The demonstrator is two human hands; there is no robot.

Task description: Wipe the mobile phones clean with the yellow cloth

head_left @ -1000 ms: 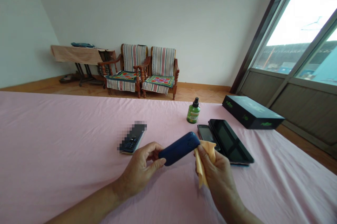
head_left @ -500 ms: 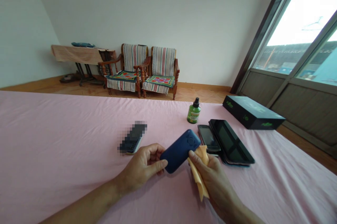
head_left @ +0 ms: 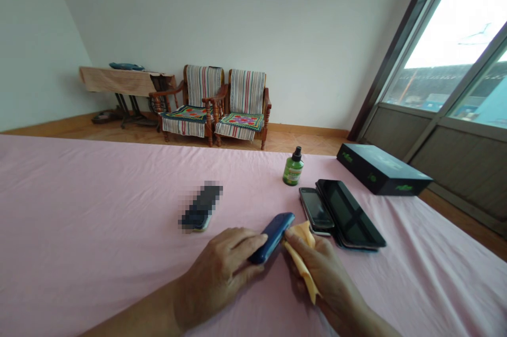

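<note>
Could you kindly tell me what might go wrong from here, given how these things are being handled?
The blue phone stands tilted on its edge against the left hand, so it might slip and tip over. The right hand, pinching a yellow cloth, is close to the dark phone, and could perhaps nudge it against the black device beside it.

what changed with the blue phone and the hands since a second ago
The blue phone has dropped lower and turned onto its edge, with the left hand now over it. The right hand has moved down too, with the yellow cloth beside the phone. The tablet, green bottle and black box stayed put.
</note>
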